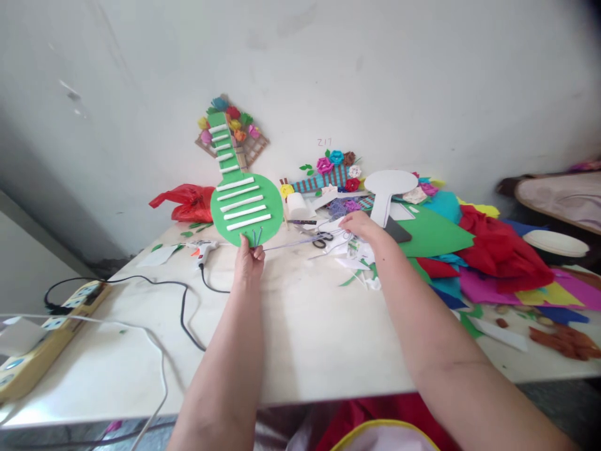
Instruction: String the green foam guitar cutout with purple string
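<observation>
My left hand (249,260) grips the lower edge of a green guitar-shaped cutout (275,199), which stands upright with its neck pointing up. White strips (244,207) cross its round body and neck in rows. Short pieces of string lie at the bottom of the body, just above my thumb. A thin purplish string (293,242) stretches from near the cutout's bottom to my right hand (359,223), whose fingers are closed on it. Below that hand lie black-handled scissors (323,239) and paper scraps. Left of my left hand sits a white glue gun (205,249).
A white paddle-shaped cutout (390,181) and large green sheet (439,232) lie at right, beside crumpled red paper (511,250). Paper-flower pieces (338,161) lean on the wall. A red bag (188,203), cables and a power strip (70,319) occupy the left side.
</observation>
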Demonstrator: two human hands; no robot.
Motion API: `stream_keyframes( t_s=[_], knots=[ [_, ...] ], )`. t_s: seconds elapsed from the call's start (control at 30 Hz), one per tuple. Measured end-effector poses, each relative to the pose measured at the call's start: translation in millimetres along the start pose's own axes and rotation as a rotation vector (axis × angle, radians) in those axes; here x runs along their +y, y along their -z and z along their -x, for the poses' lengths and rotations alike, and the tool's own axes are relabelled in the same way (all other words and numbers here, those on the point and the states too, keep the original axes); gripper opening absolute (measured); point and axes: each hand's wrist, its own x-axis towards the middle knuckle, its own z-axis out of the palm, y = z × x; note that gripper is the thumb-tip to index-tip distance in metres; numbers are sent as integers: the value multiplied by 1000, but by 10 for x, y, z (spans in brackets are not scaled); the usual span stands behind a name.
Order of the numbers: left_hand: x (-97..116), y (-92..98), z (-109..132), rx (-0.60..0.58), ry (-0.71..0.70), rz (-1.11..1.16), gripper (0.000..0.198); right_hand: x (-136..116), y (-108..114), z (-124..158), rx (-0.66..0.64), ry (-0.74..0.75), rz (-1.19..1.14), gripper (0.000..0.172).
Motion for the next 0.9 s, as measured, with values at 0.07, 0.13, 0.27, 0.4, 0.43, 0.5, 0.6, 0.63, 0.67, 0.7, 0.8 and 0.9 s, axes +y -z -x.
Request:
stream_keyframes(
  t_s=[0.07, 0.13, 0.27, 0.4, 0.43, 0.5, 0.6, 0.63, 0.67, 0.7, 0.8, 0.9],
  knots=[
    [14, 21, -7, 8, -12, 10, 34, 55, 29, -37, 28, -12, 23, 15],
    [34, 51, -24, 32, -41, 18, 36, 104, 62, -62, 76, -12, 58, 17],
    [64, 87, -54, 90, -108, 4, 36, 156, 105, -78, 232, -79, 235, 21],
    [47, 70, -55, 133, -140, -7, 35, 89, 92, -42, 287, -137, 339, 27],
    [39, 65, -52, 134, -137, -14, 34, 48, 83, -28, 300, -126, 331, 27],
    [22, 54, -46, 112, -127, -25, 32, -63, 58, 6, 325, -61, 237, 26],
    [7, 28, -31, 65, -103, -15, 29, -271, -34, 86, 215, 60, -142, 35],
    [5, 14, -22, 55, -87, -12, 29, -342, -89, 122, 141, 82, -296, 37],
    [2, -4, -11, 45, -67, -12, 28, -408, -157, 162, 66, 100, -419, 37],
    [0, -24, 1, 36, -44, -16, 28, -468, -240, 203, -5, 120, -499, 35],
    [-19, -92, 44, -7, 26, -14, 26, -605, -553, 328, -146, 180, -601, 24],
    [-59, -142, 76, -66, 83, 6, 22, -691, -889, 454, -249, 271, -713, 18]
  ],
)
